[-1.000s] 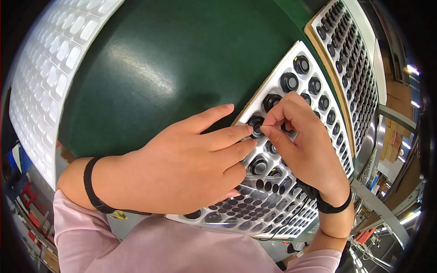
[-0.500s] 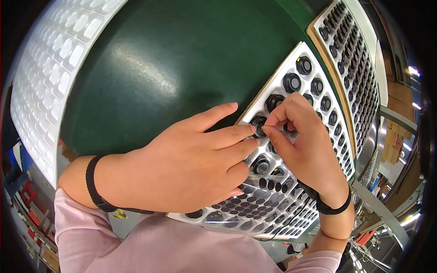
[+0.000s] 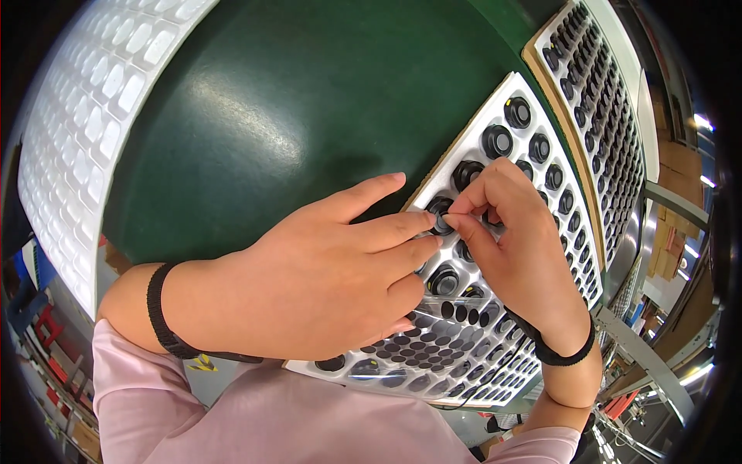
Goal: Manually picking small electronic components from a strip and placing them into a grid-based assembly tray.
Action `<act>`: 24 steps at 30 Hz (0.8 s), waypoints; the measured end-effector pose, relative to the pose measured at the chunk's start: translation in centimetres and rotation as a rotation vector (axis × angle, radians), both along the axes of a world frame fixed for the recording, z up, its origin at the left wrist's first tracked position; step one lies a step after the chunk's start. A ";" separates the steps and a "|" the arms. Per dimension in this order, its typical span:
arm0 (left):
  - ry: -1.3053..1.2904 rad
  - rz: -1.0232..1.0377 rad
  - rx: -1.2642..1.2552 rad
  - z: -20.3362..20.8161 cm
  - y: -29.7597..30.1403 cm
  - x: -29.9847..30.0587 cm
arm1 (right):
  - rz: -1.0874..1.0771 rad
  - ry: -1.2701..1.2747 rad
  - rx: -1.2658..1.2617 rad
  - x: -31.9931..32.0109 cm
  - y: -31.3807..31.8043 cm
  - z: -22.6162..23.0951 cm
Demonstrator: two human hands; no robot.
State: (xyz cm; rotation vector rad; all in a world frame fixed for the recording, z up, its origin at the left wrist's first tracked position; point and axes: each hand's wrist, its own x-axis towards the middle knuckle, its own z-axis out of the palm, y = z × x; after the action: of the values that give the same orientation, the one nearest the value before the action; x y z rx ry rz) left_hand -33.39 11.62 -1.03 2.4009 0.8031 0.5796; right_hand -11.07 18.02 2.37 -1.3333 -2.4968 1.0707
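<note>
A white tray [image 3: 485, 117] holds rows of black round parts with grey centres. Both hands meet over one black round part [image 3: 440, 207] near the tray's left edge. My left hand [image 3: 309, 271] lies palm down with its fingers spread, index and middle fingertips touching that part. Thumb and index finger of my right hand [image 3: 514, 232] are pinched together at the same part; whatever they hold is too small to make out. A clear sheet with black round dots [image 3: 425, 349] rests over the near part of the tray, partly beneath my left hand's smaller fingers.
A second tray of black parts [image 3: 591, 93] stands beyond, at the right, on a brown board. At the left rises a white moulded tray [image 3: 100, 100] with many pockets. The green tabletop [image 3: 309, 100] lies between them. Metal rails [image 3: 649, 363] run at the far right.
Both hands stay almost where they were. The grey centre of the part under the fingertips shows more than before.
</note>
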 end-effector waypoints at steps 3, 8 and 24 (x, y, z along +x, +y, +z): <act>-0.001 -0.005 -0.001 0.0 0.1 0.1 | -0.026 0.001 0.044 0.2 -0.2 -0.3; -0.031 -0.004 0.025 0.1 0.3 0.3 | -0.005 0.017 0.172 1.1 -0.3 0.7; -0.005 -0.019 0.034 2.9 -0.2 3.3 | -0.036 0.078 -0.126 4.5 -5.6 4.8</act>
State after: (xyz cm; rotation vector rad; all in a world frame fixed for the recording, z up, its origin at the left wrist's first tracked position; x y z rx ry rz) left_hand -30.06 11.46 1.88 2.4344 0.7730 0.5951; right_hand -6.57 12.40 7.20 -1.3356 -2.3761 1.2656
